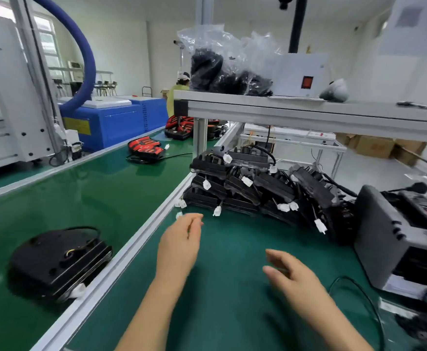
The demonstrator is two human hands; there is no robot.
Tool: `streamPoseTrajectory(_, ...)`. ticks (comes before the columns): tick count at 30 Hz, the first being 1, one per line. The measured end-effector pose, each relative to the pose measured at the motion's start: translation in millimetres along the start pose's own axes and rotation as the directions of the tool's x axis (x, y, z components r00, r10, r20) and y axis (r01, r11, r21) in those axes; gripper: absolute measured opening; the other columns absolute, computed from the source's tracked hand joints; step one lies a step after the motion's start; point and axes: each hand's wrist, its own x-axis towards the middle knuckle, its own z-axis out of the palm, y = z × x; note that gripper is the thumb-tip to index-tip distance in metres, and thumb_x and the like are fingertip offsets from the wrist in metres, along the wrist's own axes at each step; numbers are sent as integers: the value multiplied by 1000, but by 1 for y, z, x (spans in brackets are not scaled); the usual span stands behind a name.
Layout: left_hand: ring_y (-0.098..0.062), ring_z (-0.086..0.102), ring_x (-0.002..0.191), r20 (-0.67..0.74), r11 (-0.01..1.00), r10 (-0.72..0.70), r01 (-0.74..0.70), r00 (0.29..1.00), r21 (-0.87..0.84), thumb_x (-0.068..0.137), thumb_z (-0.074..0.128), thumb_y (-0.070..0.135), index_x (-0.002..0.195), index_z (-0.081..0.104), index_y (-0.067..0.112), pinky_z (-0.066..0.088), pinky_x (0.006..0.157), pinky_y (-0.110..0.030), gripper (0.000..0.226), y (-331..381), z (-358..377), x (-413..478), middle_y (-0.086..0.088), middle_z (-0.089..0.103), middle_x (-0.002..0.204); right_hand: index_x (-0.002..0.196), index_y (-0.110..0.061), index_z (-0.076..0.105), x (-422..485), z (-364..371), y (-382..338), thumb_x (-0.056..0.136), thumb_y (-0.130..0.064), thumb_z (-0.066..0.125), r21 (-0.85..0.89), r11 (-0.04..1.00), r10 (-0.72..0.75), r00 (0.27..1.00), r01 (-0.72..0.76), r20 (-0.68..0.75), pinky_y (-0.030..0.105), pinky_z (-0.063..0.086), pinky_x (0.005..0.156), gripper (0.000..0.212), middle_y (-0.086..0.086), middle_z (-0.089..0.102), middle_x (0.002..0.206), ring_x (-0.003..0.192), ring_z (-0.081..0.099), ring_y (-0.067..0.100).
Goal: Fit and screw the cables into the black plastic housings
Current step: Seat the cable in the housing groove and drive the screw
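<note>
My left hand (182, 239) sits nearer than right hand (293, 272) to stacked black plastic housings (242, 191) along green bench (232, 252) far edge; both slack-fingered, empty.

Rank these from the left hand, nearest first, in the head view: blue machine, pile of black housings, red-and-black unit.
1. pile of black housings, just ahead of the left hand.
2. red-and-black unit, farther up the belt.
3. blue machine, beyond the belt.

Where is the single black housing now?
In the head view the housing lies lower left on the conveyor, across the rail from the left hand.
</note>
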Motion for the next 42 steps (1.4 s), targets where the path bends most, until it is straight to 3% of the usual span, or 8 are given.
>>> streamPoseTrajectory(4,-9,59,88,209,992,49,-73,977,106,96,46,31,100,65,30,48,78,-29,20,12,48,-2,16,67,92,129,-13,52,48,-69,-2,87,-22,66,-54,998,1,884,-30,-468,32,40,99,46,5,54,126,111,51,15)
streamPoseTrajectory(7,-6,58,93,270,987,83,-117,959,112,96,45,30,104,66,28,46,81,-26,22,13,71,-6,16,66,99,133,-8,43,86,-107,-4,82,-29,71,-330,937,-119,782,-116,-612,44,37,104,62,13,46,131,124,40,30)
streamPoseTrajectory(12,1,55,88,242,986,111,-137,964,97,96,47,27,101,67,27,40,73,-17,20,3,85,-14,20,63,97,147,-18,18,139,-128,-16,66,-52,79,-732,657,-177,907,-181,-383,48,33,106,107,12,42,142,131,39,31)
streamPoseTrajectory(16,0,56,89,256,986,106,-134,961,95,96,49,26,103,68,26,42,75,-18,20,-8,87,-19,19,64,98,142,-24,23,159,-122,-15,69,-49,76,-814,540,-115,939,-214,-324,51,33,102,94,13,50,134,123,47,33)
streamPoseTrajectory(19,0,57,91,272,987,107,-136,956,87,96,50,24,104,68,24,41,77,-16,20,-13,87,-20,17,65,102,136,-21,33,162,-122,-13,77,-33,69,-809,556,-135,940,-191,-314,52,37,99,70,14,51,126,117,48,35)
streamPoseTrajectory(25,-2,58,95,280,994,74,-93,957,55,96,48,23,105,68,24,46,81,-21,22,-13,85,-19,18,65,101,133,-19,41,137,-121,-26,78,-24,67,-733,678,-258,917,-52,-304,44,46,85,62,13,49,114,103,50,34)
streamPoseTrajectory(34,-3,59,97,243,996,4,19,970,-90,95,49,22,103,69,24,45,85,-23,21,-4,75,-13,16,65,99,130,-13,51,22,-84,-48,69,-16,74,-822,560,-519,818,107,-247,41,50,71,65,14,53,103,88,53,34)
streamPoseTrajectory(42,-2,68,78,444,964,-74,178,893,-199,93,55,26,84,66,36,52,73,-23,18,27,42,-28,20,68,86,116,-8,66,-60,-27,-32,42,-3,81,-824,522,-552,824,223,-127,36,53,60,76,13,61,91,75,60,32)
